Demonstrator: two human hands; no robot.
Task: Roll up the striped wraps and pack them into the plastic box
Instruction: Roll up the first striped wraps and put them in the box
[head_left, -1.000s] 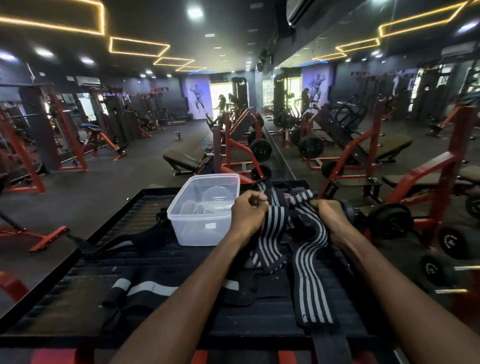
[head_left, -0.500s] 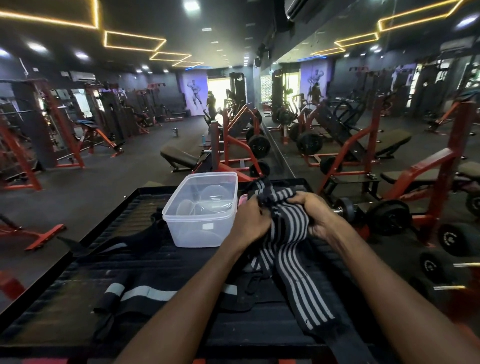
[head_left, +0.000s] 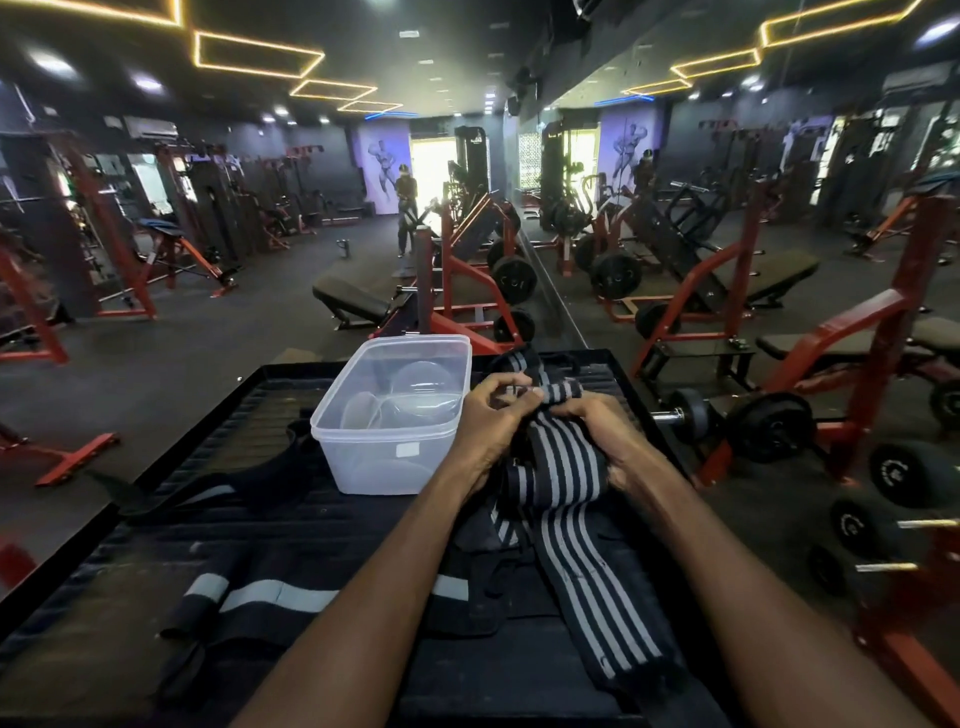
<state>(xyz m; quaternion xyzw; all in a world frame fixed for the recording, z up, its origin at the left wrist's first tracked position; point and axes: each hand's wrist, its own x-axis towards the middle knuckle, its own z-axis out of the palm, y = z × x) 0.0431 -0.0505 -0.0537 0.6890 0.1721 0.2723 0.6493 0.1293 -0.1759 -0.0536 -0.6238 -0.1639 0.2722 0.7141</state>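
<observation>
No roll sits in the plastic box (head_left: 395, 415) at ten o'clock; both hands, left hand (head_left: 491, 415) and right hand (head_left: 602, 426), pinch one striped wrap (head_left: 566, 467) (barely started).

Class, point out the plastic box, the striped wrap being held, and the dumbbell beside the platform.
plastic box (head_left: 387, 457): head view, front wall.
striped wrap (head_left: 563, 470): head view, middle of the band.
dumbbell (head_left: 688, 414): head view, near weight end.

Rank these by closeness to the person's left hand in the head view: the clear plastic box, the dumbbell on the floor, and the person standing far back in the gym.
1. The clear plastic box, just left of the left hand, on the black platform.
2. The dumbbell, to the right, on the floor beyond the platform's edge.
3. The standing person, far back near the bright doorway.
</observation>
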